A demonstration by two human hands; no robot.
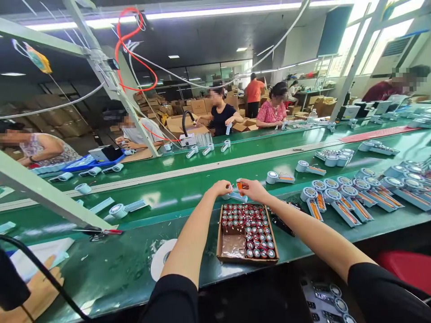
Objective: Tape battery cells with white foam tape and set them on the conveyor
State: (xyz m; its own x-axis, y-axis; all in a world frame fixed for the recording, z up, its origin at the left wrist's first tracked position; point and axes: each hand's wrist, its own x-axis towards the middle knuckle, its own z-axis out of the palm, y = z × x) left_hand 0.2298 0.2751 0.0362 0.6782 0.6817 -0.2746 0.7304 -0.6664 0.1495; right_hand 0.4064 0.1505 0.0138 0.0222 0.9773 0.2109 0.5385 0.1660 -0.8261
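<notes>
While both bare arms are reaching forward over the dark green, glossy tabletop [124, 260], a co-worker's hand [43, 285] is showing at the far left beside a flat white object [50, 246]. Further right, a round white disc [158, 264] is lying flat, partly hidden by the left forearm. The left hand [220, 188] is hovering next, its fingers bunching narrowly together and pointing toward the right hand; whether they are gripping something is too small to tell. Just below and between the two hands, a pale blue, elongated plastic casing [239, 196] is lying near the edge of the green belt [182, 188]. The orange cylindrical battery [239, 187] is standing roughly upright between the right hand's [254, 190] fingers, which are pinching it near its top; its lower part is sticking out beneath them, just apart from the left fingertips. Nearer the body, a shallow brown cardboard box [219, 246] is sitting below the hands, holding rows of red-wired cylindrical cells [259, 242] around a cell-free front-left corner. Well to the right, pale grey-blue plastic fan bodies with round heads [332, 194] are lying in rows, orange cylinders showing in several handles.
</notes>
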